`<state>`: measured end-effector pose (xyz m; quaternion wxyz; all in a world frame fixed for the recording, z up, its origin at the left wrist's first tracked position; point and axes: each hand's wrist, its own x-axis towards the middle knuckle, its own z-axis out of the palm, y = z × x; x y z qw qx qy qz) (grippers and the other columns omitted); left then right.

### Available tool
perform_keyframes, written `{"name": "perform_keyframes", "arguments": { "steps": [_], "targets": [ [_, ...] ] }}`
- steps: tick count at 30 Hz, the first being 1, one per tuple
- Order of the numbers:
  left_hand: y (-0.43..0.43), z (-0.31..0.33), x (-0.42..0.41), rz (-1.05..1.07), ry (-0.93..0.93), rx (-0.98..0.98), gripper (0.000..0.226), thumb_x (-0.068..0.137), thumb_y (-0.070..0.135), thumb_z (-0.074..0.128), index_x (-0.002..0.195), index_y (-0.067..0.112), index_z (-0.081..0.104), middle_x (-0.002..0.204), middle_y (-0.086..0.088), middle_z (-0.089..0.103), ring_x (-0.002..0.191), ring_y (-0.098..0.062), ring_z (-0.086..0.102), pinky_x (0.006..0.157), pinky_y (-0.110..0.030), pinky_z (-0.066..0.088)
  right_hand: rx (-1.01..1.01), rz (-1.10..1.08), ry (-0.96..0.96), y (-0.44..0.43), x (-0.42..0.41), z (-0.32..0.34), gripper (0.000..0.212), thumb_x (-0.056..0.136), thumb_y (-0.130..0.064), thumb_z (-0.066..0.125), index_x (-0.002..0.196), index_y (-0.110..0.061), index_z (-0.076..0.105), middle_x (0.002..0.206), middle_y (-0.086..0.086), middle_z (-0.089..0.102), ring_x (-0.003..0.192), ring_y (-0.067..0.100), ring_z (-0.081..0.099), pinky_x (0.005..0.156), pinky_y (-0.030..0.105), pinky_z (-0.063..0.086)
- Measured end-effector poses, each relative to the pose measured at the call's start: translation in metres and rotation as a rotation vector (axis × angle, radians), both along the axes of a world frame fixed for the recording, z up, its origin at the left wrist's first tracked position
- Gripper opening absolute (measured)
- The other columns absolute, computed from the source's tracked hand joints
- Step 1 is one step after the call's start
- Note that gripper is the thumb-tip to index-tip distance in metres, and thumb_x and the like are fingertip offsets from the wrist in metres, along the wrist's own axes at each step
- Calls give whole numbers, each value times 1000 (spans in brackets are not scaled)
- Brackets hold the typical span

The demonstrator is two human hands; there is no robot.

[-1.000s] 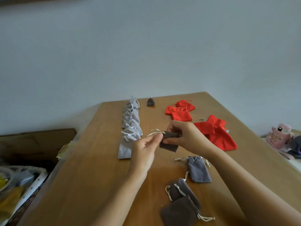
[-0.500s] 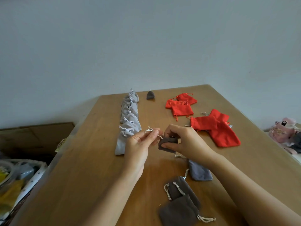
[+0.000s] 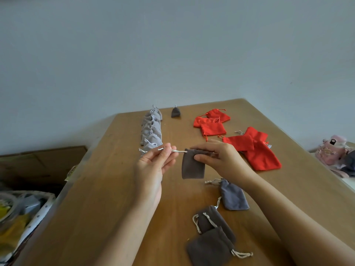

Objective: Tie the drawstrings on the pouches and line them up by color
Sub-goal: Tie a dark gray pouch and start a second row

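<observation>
Light grey row (image 3: 151, 129) tied; left hand (image 3: 151, 169) pinches drawstring (image 3: 177, 150), right hand (image 3: 221, 160) grips brown pouch (image 3: 192, 167); red pouches (image 3: 255, 150) beyond it not yet tied.

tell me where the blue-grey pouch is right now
In the head view the blue-grey pouch lies on the table right of centre, nearer the camera than the right hand and just beyond the two brown pouches.
</observation>
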<state>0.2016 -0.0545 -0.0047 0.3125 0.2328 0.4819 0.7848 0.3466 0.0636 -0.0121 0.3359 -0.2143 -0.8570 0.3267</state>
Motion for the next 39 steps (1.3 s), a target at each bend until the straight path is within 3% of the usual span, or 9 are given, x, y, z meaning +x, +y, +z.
{"name": "perform_keyframes", "arguments": {
  "steps": [4, 8, 15, 18, 22, 27, 31, 35, 39],
  "targets": [
    [0, -1, -3, 39, 38, -44, 4, 84, 4, 67, 87, 3, 68, 77, -9, 74, 70, -16, 72, 63, -21, 56, 59, -87, 50, 1, 2, 2, 25, 85, -12, 72, 109, -16, 73, 98, -7, 71, 88, -3, 60, 80, 7, 43],
    [-2, -2, -8, 32, 28, -77, 7, 84, 4, 67, 90, 1, 67, 78, -10, 74, 73, -20, 73, 63, -22, 56, 6, -113, 107, 5, 5, 4, 23, 87, -6, 69, 107, -15, 73, 93, -18, 67, 90, -14, 60, 81, 6, 45],
    [1, -5, -18, -41, 13, -192, 2, 82, 0, 68, 82, 1, 67, 73, -10, 69, 64, -17, 69, 64, -28, 57, -105, -158, 178, 11, 9, 6, 12, 85, -9, 72, 89, -20, 75, 79, -7, 73, 77, 12, 68, 73, 23, 53],
    [1, -6, -17, -51, 13, -187, 5, 81, -5, 67, 80, -1, 65, 69, -9, 67, 61, -15, 67, 61, -26, 57, -198, -170, 208, 13, 10, 7, 11, 84, -11, 73, 86, -22, 74, 75, -2, 72, 72, 13, 65, 69, 23, 50],
    [1, -4, -17, -40, -22, -140, 14, 82, -9, 64, 74, 1, 61, 67, -9, 67, 62, -16, 68, 63, -24, 58, -479, -64, 369, 11, 13, 12, 9, 83, -4, 71, 91, -9, 72, 80, 12, 73, 74, 12, 69, 71, 18, 53],
    [1, -3, -19, -47, 29, -150, 18, 83, -11, 62, 71, 3, 59, 65, -6, 63, 60, -14, 65, 65, -26, 58, -579, -4, 433, 11, 13, 14, 14, 82, 0, 68, 96, -2, 70, 78, 7, 73, 75, 11, 70, 74, 19, 55],
    [-2, -4, -19, -36, 203, -198, 9, 83, -3, 67, 88, 4, 71, 70, -5, 66, 64, -15, 66, 66, -24, 56, -460, -71, 349, 9, 13, 15, 12, 80, -6, 74, 92, -4, 71, 83, 12, 74, 77, 16, 69, 71, 19, 53],
    [-3, -6, -18, 18, 533, -332, 14, 82, 4, 71, 79, 17, 75, 66, -4, 71, 66, -17, 68, 73, -26, 55, -406, -103, 331, 8, 14, 17, 8, 81, -8, 75, 87, -11, 71, 82, 9, 73, 78, 21, 70, 71, 25, 54],
    [-1, -8, -17, -15, 509, -365, 11, 81, 2, 72, 75, 12, 72, 68, -9, 72, 68, -23, 70, 77, -31, 56, -409, -107, 328, 7, 15, 20, 10, 82, -8, 74, 90, -7, 70, 86, 11, 74, 83, 25, 71, 77, 32, 54]
  ]
}}
